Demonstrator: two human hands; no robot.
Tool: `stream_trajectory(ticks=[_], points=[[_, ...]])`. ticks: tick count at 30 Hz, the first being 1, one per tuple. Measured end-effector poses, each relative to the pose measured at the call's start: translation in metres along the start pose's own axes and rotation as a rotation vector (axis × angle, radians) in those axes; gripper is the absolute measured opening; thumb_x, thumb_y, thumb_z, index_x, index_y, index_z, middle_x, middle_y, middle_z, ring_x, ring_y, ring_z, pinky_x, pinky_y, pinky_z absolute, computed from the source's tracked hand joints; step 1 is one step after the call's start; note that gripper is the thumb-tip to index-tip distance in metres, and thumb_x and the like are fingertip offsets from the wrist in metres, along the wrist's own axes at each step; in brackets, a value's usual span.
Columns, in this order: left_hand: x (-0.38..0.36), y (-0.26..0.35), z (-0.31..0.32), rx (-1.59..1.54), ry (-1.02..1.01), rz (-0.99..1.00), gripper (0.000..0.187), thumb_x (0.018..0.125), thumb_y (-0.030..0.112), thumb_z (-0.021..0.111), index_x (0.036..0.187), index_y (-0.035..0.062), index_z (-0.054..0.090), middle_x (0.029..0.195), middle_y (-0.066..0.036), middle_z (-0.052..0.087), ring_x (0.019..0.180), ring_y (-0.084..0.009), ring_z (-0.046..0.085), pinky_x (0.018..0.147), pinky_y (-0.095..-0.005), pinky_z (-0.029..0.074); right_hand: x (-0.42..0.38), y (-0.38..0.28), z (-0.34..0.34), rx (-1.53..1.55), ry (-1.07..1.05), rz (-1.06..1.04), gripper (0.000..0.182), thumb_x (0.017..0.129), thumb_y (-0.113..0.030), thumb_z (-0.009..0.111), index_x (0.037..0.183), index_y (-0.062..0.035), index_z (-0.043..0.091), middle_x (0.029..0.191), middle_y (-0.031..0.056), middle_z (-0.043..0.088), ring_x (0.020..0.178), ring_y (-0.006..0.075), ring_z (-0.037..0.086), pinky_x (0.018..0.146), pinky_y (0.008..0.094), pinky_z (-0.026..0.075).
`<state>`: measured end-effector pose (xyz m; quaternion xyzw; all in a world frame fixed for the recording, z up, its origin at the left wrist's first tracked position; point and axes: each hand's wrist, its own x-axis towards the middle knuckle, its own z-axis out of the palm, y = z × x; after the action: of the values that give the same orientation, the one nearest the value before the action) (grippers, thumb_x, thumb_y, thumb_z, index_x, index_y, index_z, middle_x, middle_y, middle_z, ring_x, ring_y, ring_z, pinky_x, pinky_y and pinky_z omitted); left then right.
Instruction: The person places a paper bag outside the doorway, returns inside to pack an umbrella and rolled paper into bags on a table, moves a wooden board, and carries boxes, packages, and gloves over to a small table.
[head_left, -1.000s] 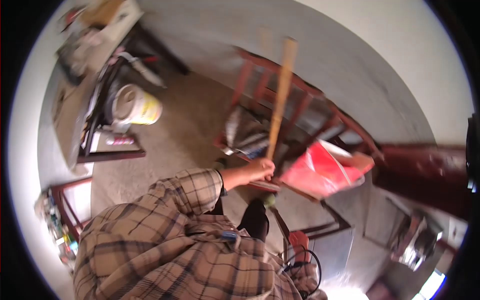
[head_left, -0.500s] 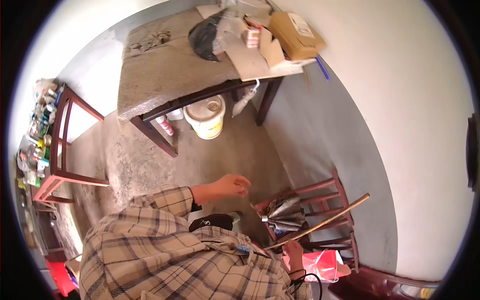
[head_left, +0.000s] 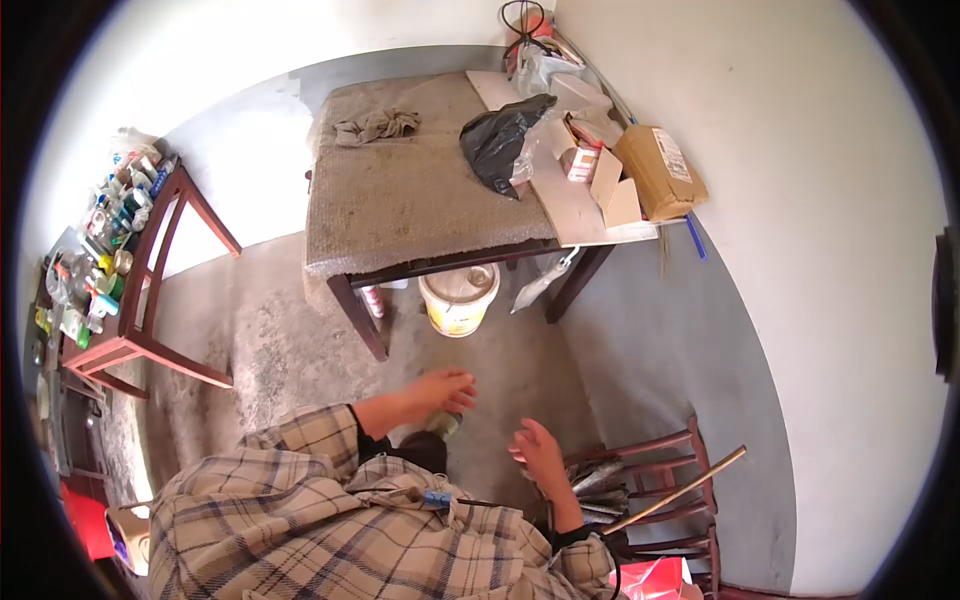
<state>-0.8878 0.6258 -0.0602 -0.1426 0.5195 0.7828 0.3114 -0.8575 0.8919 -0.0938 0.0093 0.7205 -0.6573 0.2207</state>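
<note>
Head view: far left of the left fingers, bottles [head_left: 105, 225] are crowding a red-brown stand [head_left: 180, 364], their contents too small to tell. The left hand [head_left: 438, 392] is hovering with its fingers loosely curled and empty. Ahead of those fingers, a lidded bucket [head_left: 456, 318] is standing under the table [head_left: 430, 205], its lid hiding the inside. Beyond both hands' fingers, a black plastic bag [head_left: 495, 150] is lying slumped on the table; to its right an open carton [head_left: 618, 195] is standing with a small red-and-white box [head_left: 582, 164] in or against it, and a brown box [head_left: 655, 175] is sitting beside them. The right hand [head_left: 540, 455] is hovering with its fingers bent, spaced apart and empty. Just behind those fingers, a dark folded bundle [head_left: 602, 488] is resting on a chair [head_left: 703, 465], a wooden stick [head_left: 690, 483] is slanting across it, and a red package [head_left: 652, 580] is showing lower down.

Half a second ago the right fingers were down beside the stick's lower end; now they are facing the left fingers, and the table is showing more fully.

The bucket is bearing yellow print and the brown box a white label, both unreadable.
</note>
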Motion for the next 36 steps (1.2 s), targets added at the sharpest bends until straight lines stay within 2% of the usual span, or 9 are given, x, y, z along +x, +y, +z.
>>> stream_trajectory(ticks=[1,9,11,13,17,19,24,32,36], points=[[0.001,0.021,-0.011,0.071,0.061,0.085,0.039,0.091,0.034,0.053,0.117,0.0044,0.047,0.106,-0.009,0.058,0.094,-0.0193,0.060,0.080,-0.0325,0.048,0.008,-0.003,-0.007,0.033,0.011,0.105,0.039,0.087,-0.015,0.057,0.121,0.0013,0.048,0.101,0.0128,0.061,0.078,0.0182,0.065,0.065,0.0276,0.052],[0.104,0.208,-0.119,0.229,0.253,0.406,0.028,0.090,0.022,0.054,0.110,0.0019,0.052,0.098,-0.007,0.060,0.087,-0.0148,0.060,0.071,-0.0274,0.048,0.136,-0.061,-0.052,-0.045,0.273,0.148,0.032,0.089,-0.019,0.054,0.113,0.0006,0.053,0.095,0.0121,0.062,0.082,0.0212,0.064,0.070,0.0312,0.053],[0.127,0.259,-0.135,0.292,0.275,0.573,0.034,0.084,0.024,0.061,0.107,0.0005,0.054,0.090,-0.009,0.062,0.080,-0.0174,0.061,0.067,-0.0298,0.048,0.172,-0.080,-0.043,-0.055,0.259,0.187,0.032,0.089,-0.020,0.054,0.114,0.0002,0.053,0.095,0.0120,0.062,0.082,0.0211,0.064,0.071,0.0313,0.053],[0.177,0.293,-0.158,0.642,0.430,0.847,0.037,0.080,0.026,0.065,0.103,-0.0004,0.054,0.084,-0.012,0.062,0.077,-0.0214,0.060,0.067,-0.0323,0.048,0.213,-0.111,-0.031,-0.063,0.242,0.208,0.033,0.089,-0.021,0.054,0.114,-0.0001,0.053,0.096,0.0119,0.061,0.083,0.0211,0.063,0.072,0.0314,0.053],[0.230,0.364,-0.138,0.776,0.480,0.899,0.046,0.074,0.026,0.071,0.105,-0.0002,0.050,0.092,-0.018,0.057,0.087,-0.0298,0.057,0.077,-0.0373,0.047,0.268,-0.162,-0.004,-0.039,0.105,0.132,0.033,0.088,-0.017,0.056,0.113,0.0028,0.052,0.096,0.0117,0.062,0.084,0.0198,0.064,0.071,0.0293,0.053],[0.256,0.383,-0.124,0.890,0.633,0.955,0.061,0.071,0.027,0.074,0.115,-0.0015,0.044,0.104,-0.019,0.051,0.096,-0.0302,0.053,0.082,-0.0389,0.046,0.287,-0.171,0.000,-0.052,0.062,0.130,0.033,0.088,-0.019,0.056,0.114,0.0029,0.052,0.097,0.0116,0.062,0.085,0.0195,0.063,0.072,0.0290,0.052],[0.281,0.402,-0.108,0.958,0.813,0.840,0.069,0.068,0.027,0.076,0.121,-0.0014,0.041,0.116,-0.022,0.042,0.107,-0.0392,0.045,0.090,-0.0434,0.041,0.307,-0.183,-0.015,-0.030,-0.026,0.165,0.038,0.089,-0.024,0.056,0.116,0.0022,0.051,0.099,0.0117,0.062,0.087,0.0194,0.063,0.076,0.0295,0.052],[0.301,0.396,-0.116,0.988,0.909,0.779,0.029,0.073,0.019,0.069,0.098,0.0048,0.063,0.100,-0.017,0.053,0.098,-0.0366,0.048,0.083,-0.0425,0.042,0.360,-0.236,-0.061,-0.123,-0.197,0.094,0.036,0.090,-0.021,0.056,0.117,0.0017,0.051,0.100,0.0104,0.062,0.090,0.0176,0.062,0.078,0.0279,0.051],[0.307,0.395,-0.123,0.950,0.926,0.848,0.027,0.071,0.019,0.070,0.093,0.0054,0.064,0.087,-0.016,0.056,0.087,-0.0350,0.053,0.077,-0.0418,0.044,0.378,-0.254,-0.074,-0.144,-0.315,0.027,0.036,0.091,-0.020,0.055,0.119,0.0022,0.050,0.102,0.0113,0.061,0.091,0.0173,0.061,0.079,0.0278,0.050]])
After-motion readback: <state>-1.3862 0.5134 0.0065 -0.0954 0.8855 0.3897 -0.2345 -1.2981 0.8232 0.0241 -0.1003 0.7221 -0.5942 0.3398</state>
